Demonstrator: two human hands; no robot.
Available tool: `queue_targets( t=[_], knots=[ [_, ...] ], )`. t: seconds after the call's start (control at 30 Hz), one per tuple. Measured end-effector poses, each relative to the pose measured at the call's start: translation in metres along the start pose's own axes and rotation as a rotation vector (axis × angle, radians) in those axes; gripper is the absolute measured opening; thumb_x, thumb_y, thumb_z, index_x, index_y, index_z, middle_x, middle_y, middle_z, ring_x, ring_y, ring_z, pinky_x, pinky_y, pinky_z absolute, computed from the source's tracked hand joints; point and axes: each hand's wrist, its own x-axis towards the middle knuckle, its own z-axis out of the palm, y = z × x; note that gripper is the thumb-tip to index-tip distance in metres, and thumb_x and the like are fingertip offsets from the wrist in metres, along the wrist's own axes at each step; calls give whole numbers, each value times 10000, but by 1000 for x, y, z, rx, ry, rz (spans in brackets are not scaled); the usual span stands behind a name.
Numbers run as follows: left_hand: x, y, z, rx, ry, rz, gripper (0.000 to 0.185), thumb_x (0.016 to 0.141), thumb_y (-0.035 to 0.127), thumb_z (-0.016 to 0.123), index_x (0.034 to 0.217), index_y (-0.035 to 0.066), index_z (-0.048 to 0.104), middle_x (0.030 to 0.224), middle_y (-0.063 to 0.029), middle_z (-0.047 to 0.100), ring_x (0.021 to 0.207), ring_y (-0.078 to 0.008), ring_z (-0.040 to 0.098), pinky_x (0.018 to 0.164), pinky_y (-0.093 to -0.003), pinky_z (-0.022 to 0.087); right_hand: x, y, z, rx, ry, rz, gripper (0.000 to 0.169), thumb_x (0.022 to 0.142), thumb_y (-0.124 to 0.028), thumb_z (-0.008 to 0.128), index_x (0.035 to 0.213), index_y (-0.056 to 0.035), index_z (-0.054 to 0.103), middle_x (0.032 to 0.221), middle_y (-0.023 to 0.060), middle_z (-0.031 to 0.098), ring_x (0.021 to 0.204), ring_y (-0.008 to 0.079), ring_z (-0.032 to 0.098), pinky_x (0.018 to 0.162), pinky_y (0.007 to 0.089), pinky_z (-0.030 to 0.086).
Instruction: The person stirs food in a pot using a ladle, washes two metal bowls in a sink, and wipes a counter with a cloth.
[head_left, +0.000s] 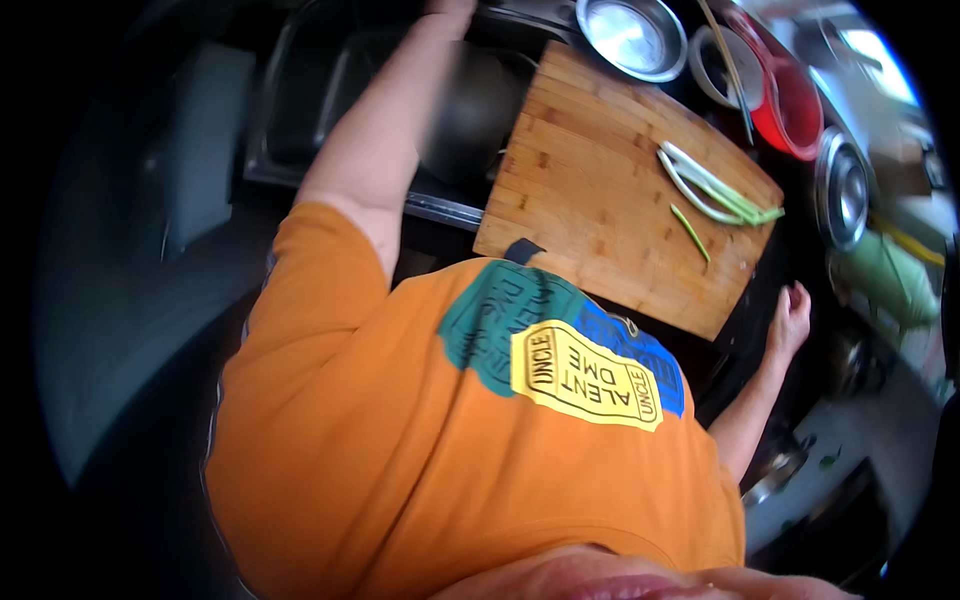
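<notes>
My left arm stretches over a stainless steel sink, and its hand is out of view past the top edge. On the wooden cutting board (592, 180) lie several white-and-green scallion stalks (709, 186), side by side near its right edge. A short green scallion piece (690, 232) rests apart from them, nearer to me. Off the board's lower right corner is my right hand (793, 319), its fingers curled and partly hidden; whether it holds anything small cannot be made out. It does not touch the scallions.
The sink (262, 142) is at the left, with a dark round vessel (472, 112) beside the board. Beyond the board stand a metal basin (632, 37), a bowl (705, 64) with chopsticks (726, 56) across it and a red plastic strainer or scoop (799, 112). Metal bowls (844, 187) and a green bag (885, 277) are at right.
</notes>
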Motion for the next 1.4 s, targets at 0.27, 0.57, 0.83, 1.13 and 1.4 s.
queue_targets(
  t=[0.27, 0.57, 0.83, 1.13, 1.4],
  knots=[
    [-84, 81, -27, -7, -404, -62, 605, 941, 220, 672, 1447, 3, 420, 1343, -185, 551, 1229, -253, 561, 1032, -367, 437, -55, -120, 24, -59, -50, -43, 271, 906, -273, 686, 1041, -40, 656, 938, 157, 701, 873, 303, 696, 757, 395, 546],
    [-262, 155, -40, 102, -1275, 151, 140, 908, 100, 679, 910, -35, 641, 1095, -160, 652, 978, -256, 642, 856, -349, 495, -268, -113, 19, -166, -292, 121, 220, 927, -239, 613, 839, -39, 647, 889, 169, 623, 875, 370, 615, 773, 468, 507],
    [-326, 191, -30, 63, -1529, 101, 140, 916, 19, 641, 1045, 39, 692, 1072, -116, 608, 871, -196, 645, 734, -275, 532, -331, -28, -184, -539, 350, 306, 176, 924, -199, 535, 855, -82, 647, 890, 141, 634, 872, 349, 627, 761, 462, 543],
    [-446, 202, 37, 145, -1643, -42, 129, 918, 47, 657, 1043, 26, 681, 939, -96, 631, 807, -170, 654, 721, -277, 534, -366, 177, -350, -901, 257, 589, 246, 983, -288, 547, 1090, -96, 658, 1092, 129, 681, 1007, 356, 643, 858, 480, 519],
    [-587, 288, 135, 201, -1851, 120, 133, 919, 55, 659, 1050, 33, 672, 927, -116, 630, 830, -246, 693, 716, -304, 556, -360, 248, -365, -598, -1, 541, 375, 958, -180, 569, 1333, -174, 569, 1026, 175, 693, 973, 365, 656, 850, 457, 524]
  ],
)
